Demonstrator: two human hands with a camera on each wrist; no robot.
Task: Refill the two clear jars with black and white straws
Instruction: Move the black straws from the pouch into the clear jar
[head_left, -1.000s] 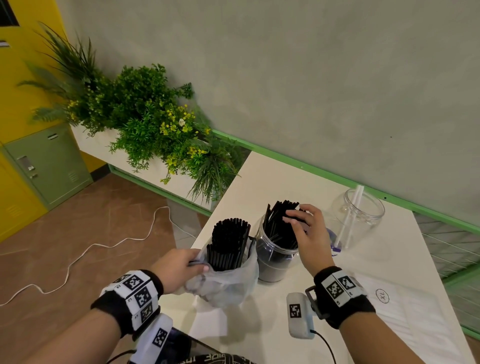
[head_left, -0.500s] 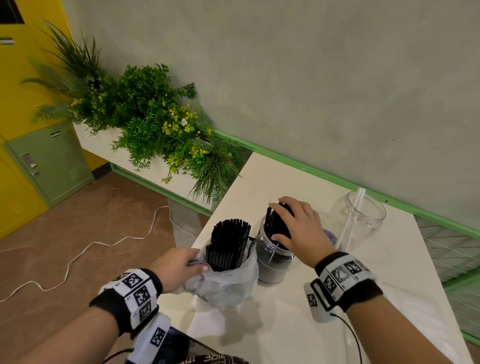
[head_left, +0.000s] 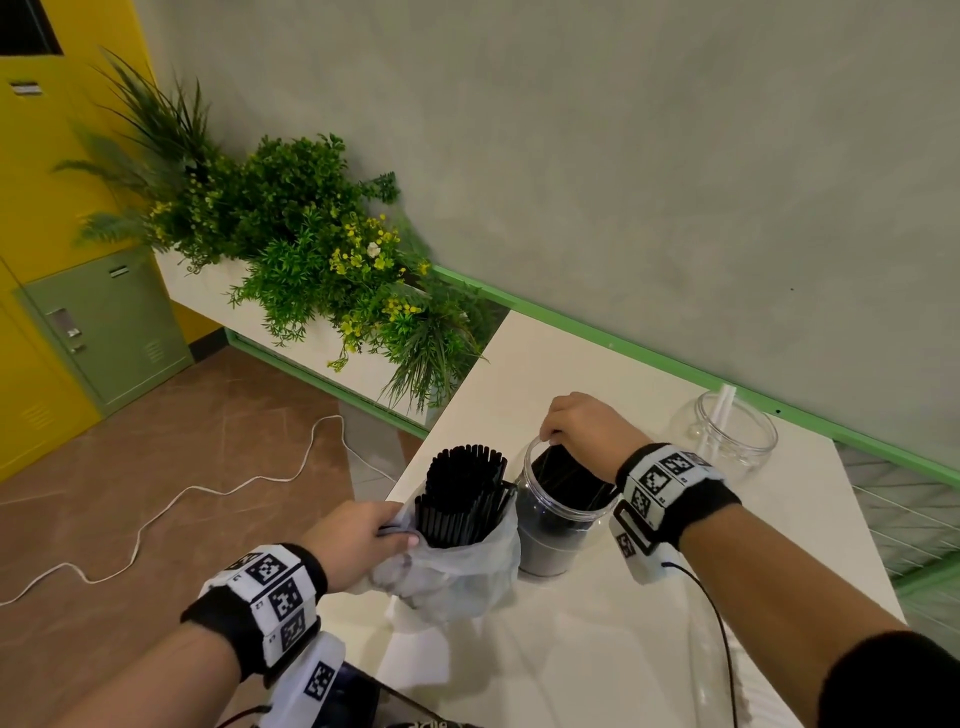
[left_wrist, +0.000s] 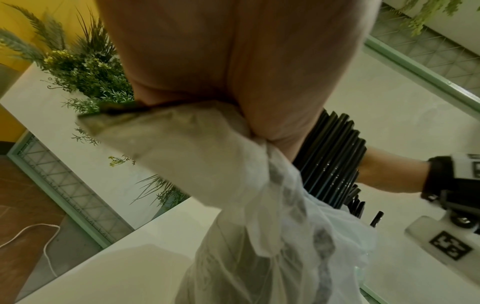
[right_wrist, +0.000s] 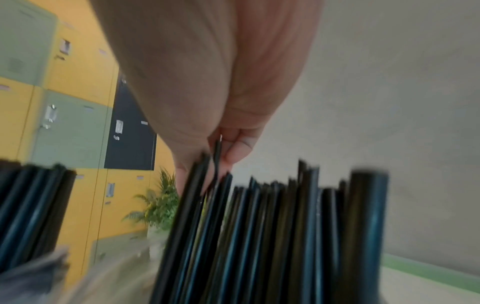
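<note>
Right hand (head_left: 582, 434): lowered since a second ago, when it hovered flat above the straw tops; it now sits at the mouth of the near jar (head_left: 558, 512), at its far rim, fingers (right_wrist: 233, 148) curled down and pinching a few black straws (right_wrist: 259, 236).
Change: the straws in this jar stood well above the rim a second ago; now they lie lower and slanted inside it, under the fingers.
Left hand (head_left: 358, 540): unchanged; fingers and thumb closed on the gathered edge of the plastic bag (head_left: 452, 571), which stands on the bench (head_left: 597, 649).
Supply: a thick bundle of black straws (head_left: 462, 493) stands upright in the bag, just right of the left fingers.
Far jar (head_left: 727, 436): well right of the right fingers, holding only a couple of white straws (head_left: 719, 410).
Meaning: the black jar looks partly filled and is being settled; the white jar is judged hardly started.
Not shown: any supply of white straws.
</note>
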